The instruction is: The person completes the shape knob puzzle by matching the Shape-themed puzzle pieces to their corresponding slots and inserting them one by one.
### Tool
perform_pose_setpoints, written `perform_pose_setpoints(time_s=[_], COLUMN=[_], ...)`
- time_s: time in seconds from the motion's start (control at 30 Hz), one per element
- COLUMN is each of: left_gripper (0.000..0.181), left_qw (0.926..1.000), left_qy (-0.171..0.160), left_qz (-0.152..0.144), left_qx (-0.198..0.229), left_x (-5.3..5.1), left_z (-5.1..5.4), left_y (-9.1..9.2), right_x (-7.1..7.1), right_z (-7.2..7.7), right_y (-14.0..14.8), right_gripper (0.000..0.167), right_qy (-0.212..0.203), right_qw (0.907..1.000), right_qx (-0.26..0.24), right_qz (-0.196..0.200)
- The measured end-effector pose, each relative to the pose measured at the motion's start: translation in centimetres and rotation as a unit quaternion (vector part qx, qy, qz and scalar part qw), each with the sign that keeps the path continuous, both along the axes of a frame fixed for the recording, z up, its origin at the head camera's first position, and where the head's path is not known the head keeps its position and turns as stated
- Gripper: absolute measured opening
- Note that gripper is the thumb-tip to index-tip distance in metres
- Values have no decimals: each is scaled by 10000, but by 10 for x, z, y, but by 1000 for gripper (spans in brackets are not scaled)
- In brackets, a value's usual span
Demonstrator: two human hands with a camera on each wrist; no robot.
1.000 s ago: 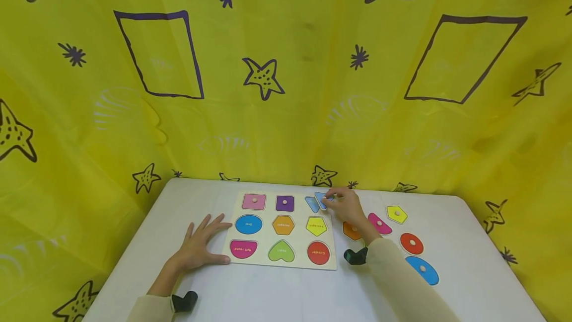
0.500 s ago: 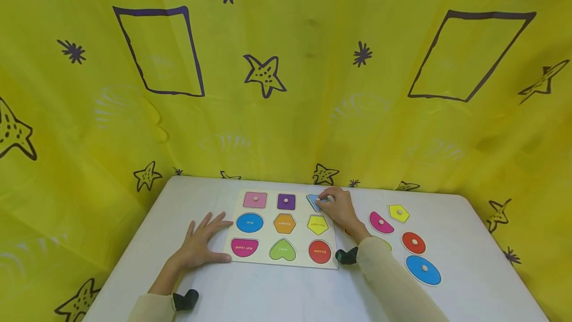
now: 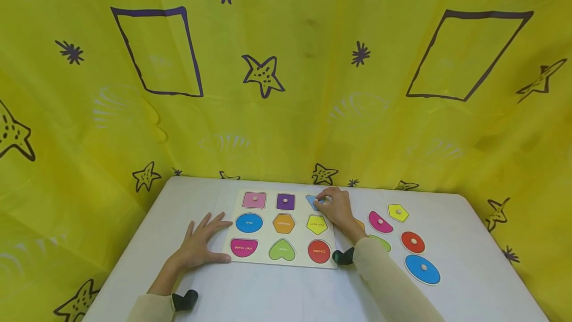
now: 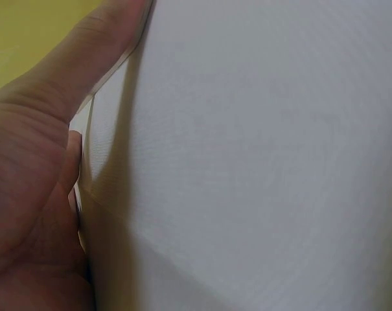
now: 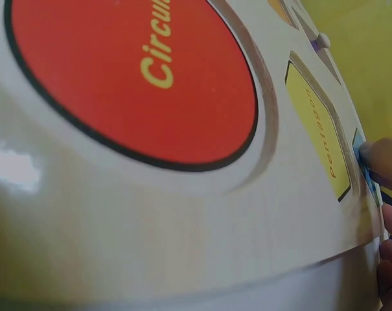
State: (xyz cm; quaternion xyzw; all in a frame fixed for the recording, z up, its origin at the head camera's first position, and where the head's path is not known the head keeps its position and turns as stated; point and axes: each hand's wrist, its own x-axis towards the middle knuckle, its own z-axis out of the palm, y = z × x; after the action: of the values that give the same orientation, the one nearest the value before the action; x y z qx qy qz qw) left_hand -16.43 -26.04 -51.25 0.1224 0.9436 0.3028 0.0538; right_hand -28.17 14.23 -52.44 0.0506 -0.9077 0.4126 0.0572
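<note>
The wooden shape puzzle board (image 3: 266, 236) lies flat on the white table. My right hand (image 3: 338, 210) pinches the small knob of the blue triangle piece (image 3: 311, 201), which sits at the triangle recess in the board's far right corner. Fingers hide part of the piece; in the right wrist view only a blue sliver shows beside the fingertips. My left hand (image 3: 198, 246) rests at the board's left edge, fingers spread, thumb and a fingertip touching it. A pink rectangle piece (image 3: 250, 202) and a purple square piece (image 3: 281, 205) sit in the far row.
Right of the board lie loose knobbed pieces: a yellow pentagon (image 3: 394, 214), magenta half round (image 3: 375, 218), red circle (image 3: 407, 245) and blue oval (image 3: 415, 268). A green piece (image 3: 383, 245) and an orange one (image 3: 360, 223) are partly behind the right forearm. A yellow curtain (image 3: 286, 128) stands behind the table.
My right hand has moved a little left with the blue triangle, from tilted beside its recess down onto it. The left hand has stayed put.
</note>
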Motion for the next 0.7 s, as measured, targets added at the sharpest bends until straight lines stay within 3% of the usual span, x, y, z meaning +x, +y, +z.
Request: perform_pose_setpoints(time_s=[0.7], left_gripper=[89], left_qw=[10000], left_qy=[18], left_qz=[10], left_qx=[50], left_x=[1], left_z=[2], left_y=[1], right_x=[2], right_z=[2], right_y=[-1], right_gripper=[13], right_qy=[2], right_qw=[10000], right_qx=[55], right_qz=[4])
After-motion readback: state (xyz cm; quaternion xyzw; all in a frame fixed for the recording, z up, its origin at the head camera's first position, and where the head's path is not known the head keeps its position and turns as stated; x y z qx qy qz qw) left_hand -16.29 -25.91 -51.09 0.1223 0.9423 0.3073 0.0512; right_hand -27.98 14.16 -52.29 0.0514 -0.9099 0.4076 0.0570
